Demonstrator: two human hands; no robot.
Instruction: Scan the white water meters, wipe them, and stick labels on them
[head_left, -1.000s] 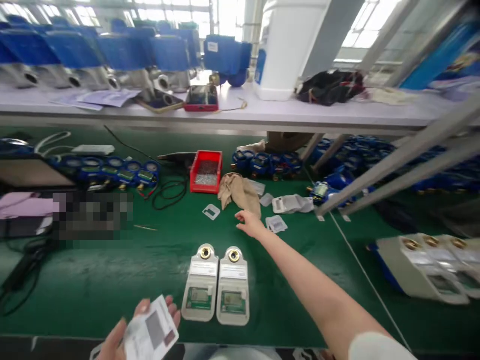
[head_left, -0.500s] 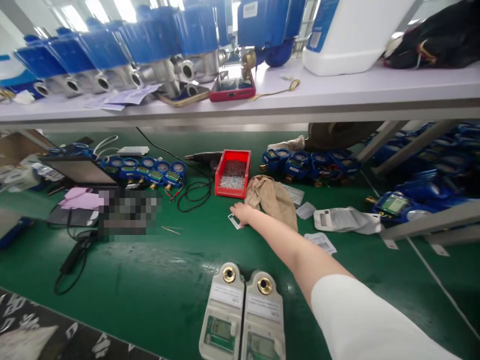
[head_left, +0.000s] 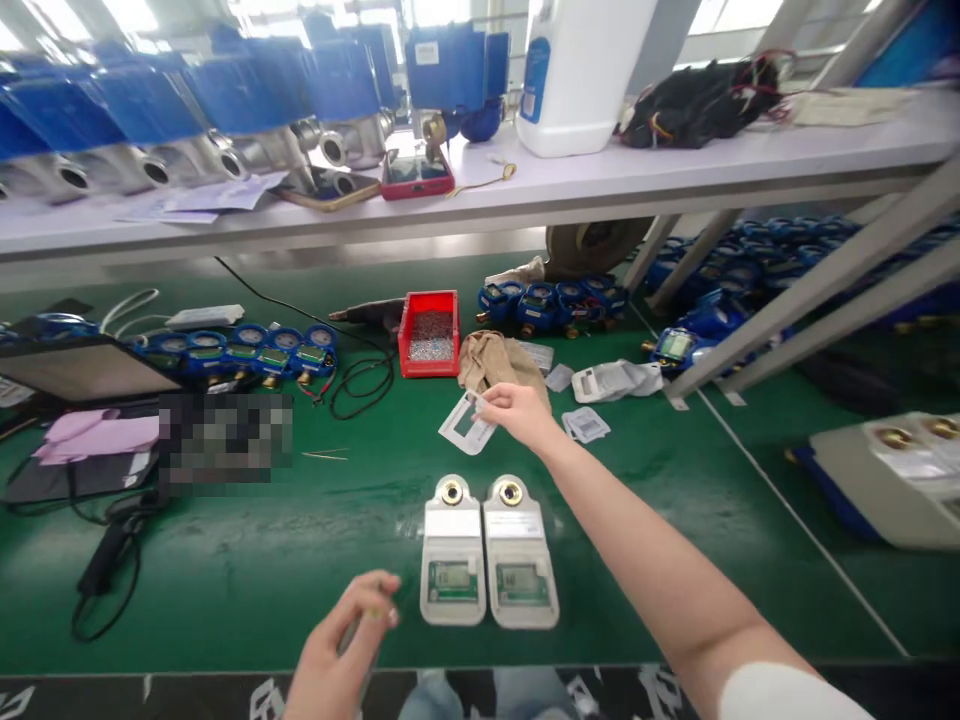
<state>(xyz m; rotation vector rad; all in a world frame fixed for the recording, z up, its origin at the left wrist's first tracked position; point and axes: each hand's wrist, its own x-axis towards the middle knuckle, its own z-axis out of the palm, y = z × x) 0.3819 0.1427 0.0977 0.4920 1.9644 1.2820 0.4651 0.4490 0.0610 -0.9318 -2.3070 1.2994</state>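
Note:
My right hand (head_left: 517, 410) pinches a thin white faceplate label (head_left: 452, 432) with a rectangular window, holding it by its right edge above the green bench. Below it, two pale grey meters (head_left: 452, 600) (head_left: 523, 610) lie side by side, each with a brass fitting at the far end and a small display at the near end. At their left is my left hand (head_left: 349, 635), fingers curled and closed, apart from the meters. What it holds, if anything, I cannot make out. Beside my right hand lies a crumpled beige cloth (head_left: 491, 358).
A red bin (head_left: 403, 350) of small metal parts stands behind the cloth. White labels (head_left: 586, 425) lie to the right. At left are a laptop (head_left: 82, 365) and a black cabled tool (head_left: 109, 560). A shelf (head_left: 300, 222) with blue meters overhangs the back; slanted metal legs stand right.
My right hand has lifted the label off the bench and drawn it nearer. My left hand has come into view at lower left. The head view has shifted right.

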